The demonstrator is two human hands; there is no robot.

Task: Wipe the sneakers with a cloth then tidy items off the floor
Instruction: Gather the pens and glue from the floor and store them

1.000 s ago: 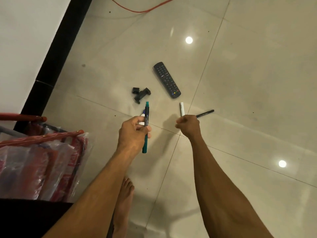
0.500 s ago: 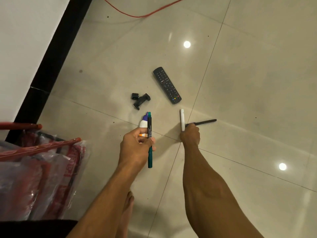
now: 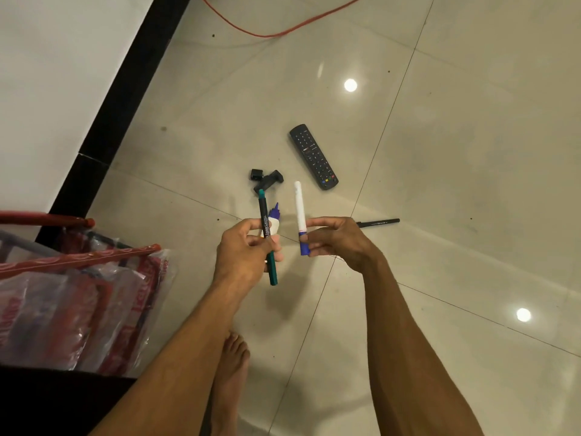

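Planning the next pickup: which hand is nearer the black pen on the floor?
Right. The right hand, holding a white marker, hides one end of the black pen; the left hand, holding a green pen, sits farther left.

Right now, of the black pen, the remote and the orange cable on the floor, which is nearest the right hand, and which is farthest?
1. Black pen: lies just beyond the right hand, poking out to its right.
2. Remote: farther ahead, slightly to the left.
3. Orange cable: farthest, along the top edge of the view.
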